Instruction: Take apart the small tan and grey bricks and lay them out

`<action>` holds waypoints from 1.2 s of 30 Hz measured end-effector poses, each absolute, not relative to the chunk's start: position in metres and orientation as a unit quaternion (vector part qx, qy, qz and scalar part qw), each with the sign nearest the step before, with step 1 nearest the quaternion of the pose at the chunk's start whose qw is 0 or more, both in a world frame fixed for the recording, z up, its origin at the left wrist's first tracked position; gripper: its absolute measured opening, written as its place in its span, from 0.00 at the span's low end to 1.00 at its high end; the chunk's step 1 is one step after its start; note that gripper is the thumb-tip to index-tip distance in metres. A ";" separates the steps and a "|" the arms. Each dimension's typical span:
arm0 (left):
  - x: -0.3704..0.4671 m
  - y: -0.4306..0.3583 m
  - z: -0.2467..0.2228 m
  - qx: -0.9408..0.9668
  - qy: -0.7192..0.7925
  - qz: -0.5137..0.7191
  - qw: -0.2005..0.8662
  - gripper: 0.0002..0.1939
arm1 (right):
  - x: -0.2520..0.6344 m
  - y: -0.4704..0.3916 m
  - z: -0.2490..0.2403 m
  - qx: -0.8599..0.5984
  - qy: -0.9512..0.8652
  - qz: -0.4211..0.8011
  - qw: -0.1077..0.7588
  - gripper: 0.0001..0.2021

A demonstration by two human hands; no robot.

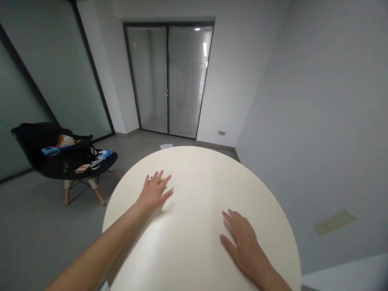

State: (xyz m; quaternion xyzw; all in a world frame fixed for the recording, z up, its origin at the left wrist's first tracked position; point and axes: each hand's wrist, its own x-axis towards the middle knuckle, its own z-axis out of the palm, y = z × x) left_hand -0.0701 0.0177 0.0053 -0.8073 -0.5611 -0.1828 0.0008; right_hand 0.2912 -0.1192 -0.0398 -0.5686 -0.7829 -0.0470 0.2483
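My left hand (pixel 154 192) reaches over the left side of a round white table (pixel 194 242), its fingers spread. Beneath those fingers lies a small object (pixel 164 186), mostly covered; only bits of yellowish and grey show, so I cannot tell its kind or whether the hand touches it. On the right, my right hand (pixel 244 242) rests on or just above the tabletop, fingers stretched forward and thumb apart, holding nothing.
A black chair (pixel 39 161) with wooden legs stands at the left, bearing a dark bag (pixel 75 155) and several small items. Behind the table are a glass door (pixel 168 81) and a white sheet (pixel 166 146) on the floor. A grey wall (pixel 318 141) bounds the right.
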 end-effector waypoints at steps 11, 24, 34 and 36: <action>-0.056 -0.095 -0.015 -0.855 -0.507 -0.087 -0.059 0.34 | 0.277 -0.136 -0.041 -0.606 -0.791 -0.002 0.087 0.29; -0.049 -0.089 -0.013 -0.844 -0.525 -0.054 -0.095 0.35 | 0.276 -0.134 -0.039 -0.614 -0.787 0.010 0.055 0.28; -0.049 -0.087 -0.009 -0.841 -0.527 -0.053 -0.108 0.35 | 0.276 -0.130 -0.040 -0.614 -0.787 0.015 0.056 0.28; -0.050 -0.085 -0.010 -0.841 -0.526 -0.053 -0.111 0.35 | 0.275 -0.129 -0.040 -0.616 -0.785 0.018 0.054 0.28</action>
